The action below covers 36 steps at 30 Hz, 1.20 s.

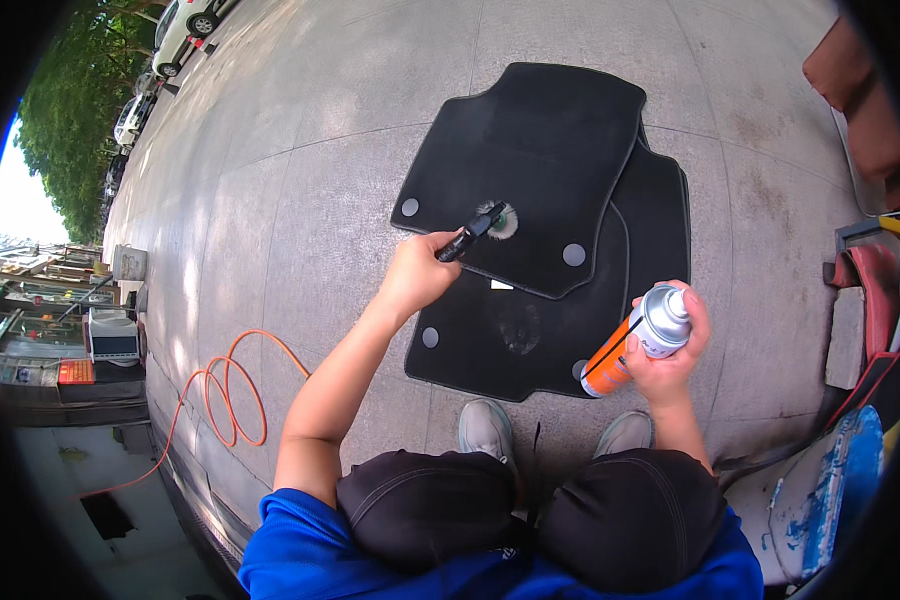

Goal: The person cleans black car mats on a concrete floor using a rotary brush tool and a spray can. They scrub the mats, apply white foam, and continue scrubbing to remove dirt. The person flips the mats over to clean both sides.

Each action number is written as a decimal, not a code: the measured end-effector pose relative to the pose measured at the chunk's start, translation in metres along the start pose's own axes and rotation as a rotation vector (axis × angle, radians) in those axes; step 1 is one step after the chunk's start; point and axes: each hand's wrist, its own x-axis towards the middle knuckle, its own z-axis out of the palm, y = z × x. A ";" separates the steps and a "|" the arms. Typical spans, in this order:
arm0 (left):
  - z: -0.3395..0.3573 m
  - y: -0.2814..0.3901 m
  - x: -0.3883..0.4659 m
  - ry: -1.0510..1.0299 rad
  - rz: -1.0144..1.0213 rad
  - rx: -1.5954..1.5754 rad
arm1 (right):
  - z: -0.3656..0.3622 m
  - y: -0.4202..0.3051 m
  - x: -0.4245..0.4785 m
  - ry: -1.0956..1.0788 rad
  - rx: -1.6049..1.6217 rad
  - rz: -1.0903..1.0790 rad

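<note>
Two black carpet car mats lie overlapped on the paving before me. My left hand (420,274) grips the black handle of a round brush (504,222) with pale bristles, whose head is over the upper car mat (540,142) near its lower edge. Below it, the lower car mat (465,319) shows a whitish round patch and a small white label. My right hand (667,360) holds an orange and silver aerosol can (621,352), tilted with its white nozzle up and to the right, above the lower mat's right corner. Grey round fastener spots mark the mats' corners.
An orange hose (229,397) lies coiled on the ground at left. My shoes (484,431) stand just below the mats. At right are a red object (870,292), a grey block (845,337) and a blue-and-white worn surface (832,495). Parked cars (172,37) stand far off.
</note>
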 end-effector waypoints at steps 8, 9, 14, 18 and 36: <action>-0.026 -0.034 -0.017 -0.066 -0.156 -0.080 | -0.008 0.008 -0.002 -0.039 -0.136 0.087; -0.032 -0.032 -0.021 -0.118 -0.202 -0.105 | 0.000 0.008 0.001 -0.047 -0.116 0.120; -0.046 -0.060 -0.032 0.053 -0.294 -0.132 | 0.030 0.008 0.024 -0.197 -0.012 0.287; -0.059 -0.087 -0.045 0.455 -0.300 -0.409 | 0.085 0.013 0.062 -0.490 -0.085 0.248; 0.042 -0.044 -0.102 -0.126 -0.073 -0.435 | 0.140 0.054 0.136 -0.305 -0.131 0.242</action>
